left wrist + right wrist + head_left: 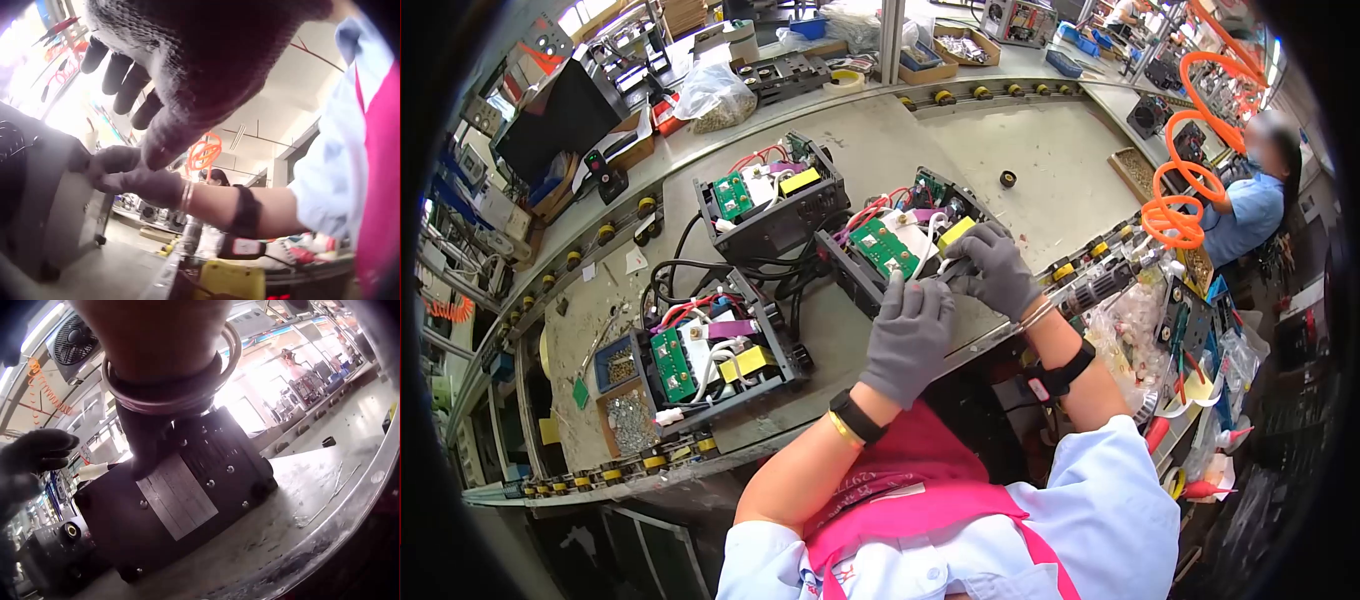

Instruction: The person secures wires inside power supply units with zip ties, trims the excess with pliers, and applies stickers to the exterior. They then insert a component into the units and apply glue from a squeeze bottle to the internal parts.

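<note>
Both hands wear grey gloves. An open-topped black electronics unit (852, 274), with a green circuit board (882, 247), a yellow block (956, 234) and white cables inside, stands before them. My right hand (997, 272) grips the unit's near right wall, its thumb against the outside in the right wrist view, close to a pale label (177, 497). My left hand (908, 335) is held at the near side, fingers extended and nothing in the palm; its fingertips overlap the unit's edge in the head view. In the left wrist view, the left fingers (128, 81) are spread apart.
Two similar open units stand at the left (718, 345) and behind (775, 190), with black cables (788, 275) between. Small parts bins (628, 420) sit near left. A power screwdriver (1100, 288) and plastic bags (1135, 330) lie at right, below an orange coiled hose (1175, 215). Another person (1250, 200) sits beyond.
</note>
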`<state>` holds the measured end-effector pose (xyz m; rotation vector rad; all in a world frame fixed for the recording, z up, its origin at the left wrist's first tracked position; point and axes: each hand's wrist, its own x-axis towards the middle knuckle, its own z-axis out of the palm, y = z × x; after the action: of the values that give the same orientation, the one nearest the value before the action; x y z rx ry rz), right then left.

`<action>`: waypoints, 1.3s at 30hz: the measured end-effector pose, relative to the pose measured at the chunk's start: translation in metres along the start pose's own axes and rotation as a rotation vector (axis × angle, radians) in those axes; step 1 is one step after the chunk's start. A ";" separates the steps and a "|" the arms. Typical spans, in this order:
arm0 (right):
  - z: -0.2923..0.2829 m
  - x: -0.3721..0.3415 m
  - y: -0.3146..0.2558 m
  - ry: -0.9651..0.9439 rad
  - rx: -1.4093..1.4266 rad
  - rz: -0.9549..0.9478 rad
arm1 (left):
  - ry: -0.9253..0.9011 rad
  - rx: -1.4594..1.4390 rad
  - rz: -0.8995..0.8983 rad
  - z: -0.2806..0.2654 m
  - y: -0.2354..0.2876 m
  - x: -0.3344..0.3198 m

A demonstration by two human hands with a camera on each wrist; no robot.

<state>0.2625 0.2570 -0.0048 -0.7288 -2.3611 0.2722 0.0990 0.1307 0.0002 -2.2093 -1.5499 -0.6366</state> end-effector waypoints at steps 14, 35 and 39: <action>0.011 -0.011 -0.061 -0.210 -0.097 -0.156 | -0.079 -0.253 -0.285 -0.017 -0.019 -0.017; 0.009 -0.016 -0.055 -0.358 -0.270 -0.023 | -0.155 -0.385 -0.108 -0.006 -0.024 -0.008; 0.009 -0.015 -0.048 -0.368 -0.204 -0.038 | -0.143 -0.443 -0.077 -0.009 -0.024 -0.006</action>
<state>0.2458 0.2083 -0.0021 -0.7815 -2.7795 0.1601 0.0730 0.1290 0.0052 -2.5708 -1.7031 -0.9405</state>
